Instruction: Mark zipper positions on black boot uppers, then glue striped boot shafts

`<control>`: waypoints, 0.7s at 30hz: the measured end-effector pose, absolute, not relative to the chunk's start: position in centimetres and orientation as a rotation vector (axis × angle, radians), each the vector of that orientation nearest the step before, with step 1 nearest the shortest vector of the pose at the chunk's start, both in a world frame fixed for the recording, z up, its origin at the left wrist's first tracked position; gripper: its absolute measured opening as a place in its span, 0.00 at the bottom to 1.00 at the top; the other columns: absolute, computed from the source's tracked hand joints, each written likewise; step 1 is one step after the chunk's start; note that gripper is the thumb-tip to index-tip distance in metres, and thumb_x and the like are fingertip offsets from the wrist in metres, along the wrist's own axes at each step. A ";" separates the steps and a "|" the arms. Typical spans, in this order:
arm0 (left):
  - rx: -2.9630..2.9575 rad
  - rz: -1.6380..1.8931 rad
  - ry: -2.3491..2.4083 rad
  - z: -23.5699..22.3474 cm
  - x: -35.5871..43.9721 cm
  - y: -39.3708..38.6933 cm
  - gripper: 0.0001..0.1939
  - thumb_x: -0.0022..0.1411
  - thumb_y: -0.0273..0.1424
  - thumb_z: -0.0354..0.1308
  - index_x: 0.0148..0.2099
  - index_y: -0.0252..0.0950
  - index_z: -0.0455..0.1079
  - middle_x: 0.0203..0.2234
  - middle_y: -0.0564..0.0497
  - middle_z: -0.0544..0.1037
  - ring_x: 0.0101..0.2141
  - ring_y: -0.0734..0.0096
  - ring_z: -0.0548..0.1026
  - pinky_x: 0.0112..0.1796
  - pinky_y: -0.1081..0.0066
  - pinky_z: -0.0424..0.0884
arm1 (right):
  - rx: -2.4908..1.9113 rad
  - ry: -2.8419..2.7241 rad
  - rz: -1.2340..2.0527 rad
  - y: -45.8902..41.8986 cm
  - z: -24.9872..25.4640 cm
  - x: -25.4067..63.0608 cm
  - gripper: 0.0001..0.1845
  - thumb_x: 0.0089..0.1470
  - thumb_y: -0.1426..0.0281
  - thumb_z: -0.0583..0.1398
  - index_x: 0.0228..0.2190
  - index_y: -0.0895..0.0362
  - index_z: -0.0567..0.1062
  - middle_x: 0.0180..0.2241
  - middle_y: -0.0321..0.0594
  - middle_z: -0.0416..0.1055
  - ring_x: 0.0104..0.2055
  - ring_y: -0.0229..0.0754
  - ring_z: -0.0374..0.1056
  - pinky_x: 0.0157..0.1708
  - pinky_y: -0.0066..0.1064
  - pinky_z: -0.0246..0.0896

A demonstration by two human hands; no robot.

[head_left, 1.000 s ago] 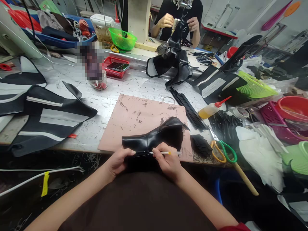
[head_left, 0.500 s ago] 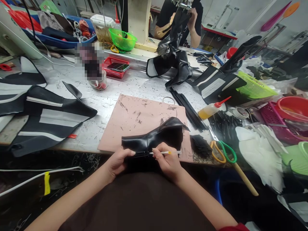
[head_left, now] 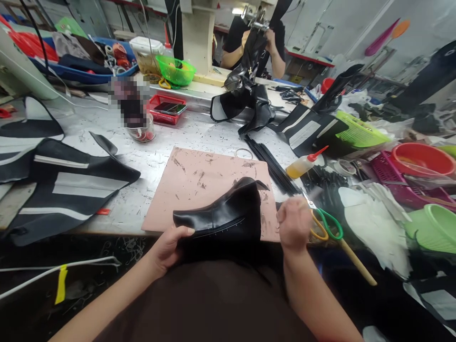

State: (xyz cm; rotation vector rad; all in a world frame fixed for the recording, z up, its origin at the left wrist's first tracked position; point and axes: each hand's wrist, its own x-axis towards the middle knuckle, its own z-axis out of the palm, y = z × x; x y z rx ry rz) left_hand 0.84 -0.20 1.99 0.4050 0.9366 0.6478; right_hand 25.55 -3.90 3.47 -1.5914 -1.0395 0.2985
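A black leather boot upper (head_left: 228, 213) lies on a pink cutting mat (head_left: 199, 183) at the table's near edge, with a thin row of light marks along its lower edge. My left hand (head_left: 169, 244) grips its lower left edge, thumb on top. My right hand (head_left: 294, 223) is blurred, fingers curled, off the leather to the right beside the green-and-yellow scissors (head_left: 326, 225). No pen shows in it, and what it holds is hidden.
A glue bottle (head_left: 302, 165) and a bundle of black strips (head_left: 270, 161) lie right of the mat. Black-and-white panels (head_left: 71, 183) cover the left. White fabric (head_left: 374, 223), a green basket (head_left: 358, 133) and a red bowl (head_left: 422, 159) crowd the right. A co-worker's hands (head_left: 256, 38) work opposite.
My right hand left the leather, where it was marking with a white pen, and swung right toward the scissors. The view shifted slightly; the co-worker lifted a black boot piece.
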 end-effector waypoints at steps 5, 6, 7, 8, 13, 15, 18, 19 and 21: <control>0.444 0.713 0.951 2.9 -0.2 -0.3 0.10 0.37 0.25 0.63 0.29 0.34 0.73 0.27 0.51 0.78 0.33 0.64 0.75 0.38 0.70 0.71 | -2.366 -1.311 0.480 -1.8 1.5 29.5 0.10 0.48 0.61 0.56 0.23 0.54 0.65 0.16 0.34 0.61 0.22 0.43 0.61 0.26 0.32 0.53; 0.466 0.724 0.957 3.2 -0.3 -0.3 0.11 0.36 0.25 0.64 0.29 0.34 0.73 0.29 0.50 0.78 0.35 0.61 0.75 0.39 0.69 0.70 | -2.332 -1.330 0.473 -1.5 1.3 29.4 0.11 0.48 0.59 0.56 0.24 0.54 0.66 0.17 0.36 0.63 0.24 0.44 0.63 0.27 0.32 0.54; 0.496 0.724 0.966 3.5 -0.5 -0.3 0.13 0.36 0.26 0.64 0.30 0.34 0.74 0.30 0.50 0.79 0.37 0.59 0.74 0.40 0.67 0.70 | -2.235 -1.323 0.486 -1.3 1.1 29.0 0.14 0.49 0.57 0.54 0.24 0.55 0.67 0.20 0.38 0.66 0.25 0.44 0.64 0.27 0.32 0.55; 0.533 0.721 0.978 3.8 -0.7 -0.4 0.14 0.35 0.27 0.65 0.30 0.34 0.74 0.30 0.49 0.79 0.38 0.56 0.74 0.40 0.66 0.71 | -2.092 -1.290 0.549 -1.0 1.2 28.5 0.18 0.51 0.54 0.51 0.25 0.55 0.68 0.22 0.40 0.68 0.26 0.44 0.65 0.27 0.33 0.56; 0.760 0.649 1.085 5.6 -1.7 -1.4 0.21 0.32 0.32 0.68 0.35 0.37 0.75 0.29 0.48 0.79 0.40 0.50 0.73 0.41 0.61 0.70 | -1.296 -1.005 1.154 0.5 4.3 25.5 0.21 0.50 0.54 0.50 0.30 0.56 0.72 0.26 0.41 0.71 0.28 0.43 0.67 0.27 0.33 0.62; 0.886 0.610 1.167 6.2 -2.2 -1.7 0.24 0.33 0.36 0.68 0.37 0.38 0.74 0.31 0.48 0.79 0.40 0.48 0.73 0.43 0.58 0.68 | -1.131 -0.963 1.186 0.9 5.9 24.7 0.13 0.42 0.63 0.58 0.32 0.56 0.73 0.27 0.38 0.72 0.30 0.42 0.67 0.32 0.34 0.63; 1.206 0.649 1.326 6.8 -2.9 -1.7 0.19 0.35 0.39 0.67 0.34 0.40 0.75 0.30 0.49 0.78 0.43 0.47 0.71 0.48 0.57 0.64 | -0.960 -0.987 1.171 1.4 7.2 24.5 0.14 0.35 0.70 0.58 0.31 0.55 0.74 0.25 0.36 0.71 0.29 0.41 0.66 0.33 0.34 0.63; 1.325 0.683 1.368 6.8 -3.2 -1.5 0.17 0.35 0.40 0.67 0.32 0.41 0.75 0.29 0.49 0.78 0.44 0.47 0.70 0.49 0.58 0.62 | -0.920 -1.017 1.163 1.8 7.2 24.8 0.14 0.35 0.71 0.57 0.29 0.55 0.74 0.24 0.35 0.70 0.28 0.40 0.66 0.33 0.34 0.63; 1.466 0.713 1.398 6.6 -4.0 -0.8 0.13 0.34 0.38 0.67 0.27 0.43 0.74 0.25 0.50 0.77 0.45 0.47 0.68 0.50 0.62 0.62 | -0.933 -1.122 1.135 3.2 6.5 25.8 0.13 0.35 0.71 0.54 0.27 0.56 0.74 0.23 0.35 0.69 0.27 0.39 0.65 0.32 0.34 0.63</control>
